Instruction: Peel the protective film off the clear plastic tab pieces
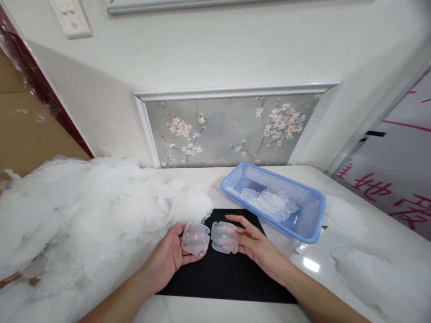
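My left hand (pixel 167 258) is closed on a translucent, rounded-square plastic piece (pixel 195 239) with notched edges and small dark dots near its rim. A similar clear plastic piece (pixel 224 237) is held by its right edge in my right hand (pixel 261 246). Both pieces are level, side by side with a narrow gap, above a black mat (pixel 222 278). Fingers show through the clear plastic. Beyond my right hand stands a blue plastic basket (pixel 316 215) holding several pieces of the same kind.
A large heap of white translucent pieces (pixel 94 215) covers the left side of the white marbled table (pixel 188 309). More whitish material (pixel 373 278) lies at the right. Behind the table rises a wall with a framed floral panel (pixel 229 130). A cardboard box (pixel 30 125) stands at far left.
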`<state>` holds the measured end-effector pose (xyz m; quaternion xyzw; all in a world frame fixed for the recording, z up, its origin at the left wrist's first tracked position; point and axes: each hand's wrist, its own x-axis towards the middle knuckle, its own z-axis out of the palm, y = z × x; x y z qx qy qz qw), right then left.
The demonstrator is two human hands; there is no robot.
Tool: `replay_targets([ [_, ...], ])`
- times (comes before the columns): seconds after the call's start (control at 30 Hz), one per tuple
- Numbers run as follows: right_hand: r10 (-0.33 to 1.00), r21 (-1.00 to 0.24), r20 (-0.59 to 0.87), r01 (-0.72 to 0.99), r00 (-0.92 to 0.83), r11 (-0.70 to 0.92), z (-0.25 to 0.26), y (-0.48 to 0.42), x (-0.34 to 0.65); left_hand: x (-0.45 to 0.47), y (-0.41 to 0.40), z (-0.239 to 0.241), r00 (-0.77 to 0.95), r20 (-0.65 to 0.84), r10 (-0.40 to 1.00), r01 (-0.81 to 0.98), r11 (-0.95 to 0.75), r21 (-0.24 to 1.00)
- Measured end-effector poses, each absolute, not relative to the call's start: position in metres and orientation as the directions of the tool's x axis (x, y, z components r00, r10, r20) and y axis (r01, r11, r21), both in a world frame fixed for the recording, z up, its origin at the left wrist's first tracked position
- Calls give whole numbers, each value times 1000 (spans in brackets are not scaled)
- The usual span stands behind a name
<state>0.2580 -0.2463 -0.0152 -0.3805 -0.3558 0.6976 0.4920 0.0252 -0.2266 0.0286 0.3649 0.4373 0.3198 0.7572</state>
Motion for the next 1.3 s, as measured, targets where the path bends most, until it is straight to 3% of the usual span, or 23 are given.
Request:
replay_targets([
  [0.1, 973, -921, -138, -338, -187, -195, -15, -247, 259, 22, -228, 26, 432, -412, 802, -162, 519, 840],
  [0.3, 955, -982, 18, -184, -297, -39, -21, -244, 260, 24, -228, 25, 446, -415, 793, -143, 521, 842],
  [0.67, 983, -988, 84, -145, -165, 61, -21, -245, 260, 22, -232, 25, 488, -388, 782, -78, 482, 873],
  [0.97, 971, -990, 124, -94, -203, 106, -19, -245, 259, 20, -235, 30, 564, -333, 756, -2, 405, 915],
  [1.1, 983, -992, 122, -33, -138, 119, -20, -243, 258, 18, -232, 26, 542, -286, 790, 95, 281, 955],
  [1.17, 994, -995, 79, -68, -76, 74, -20, -243, 257, 17, -230, 22, 506, -260, 822, 210, 175, 962],
  [1.3, 992, -933, -108, -338, -72, -126, -17, -246, 255, 16, -227, 19, 467, -175, 867, 357, -3, 934],
])
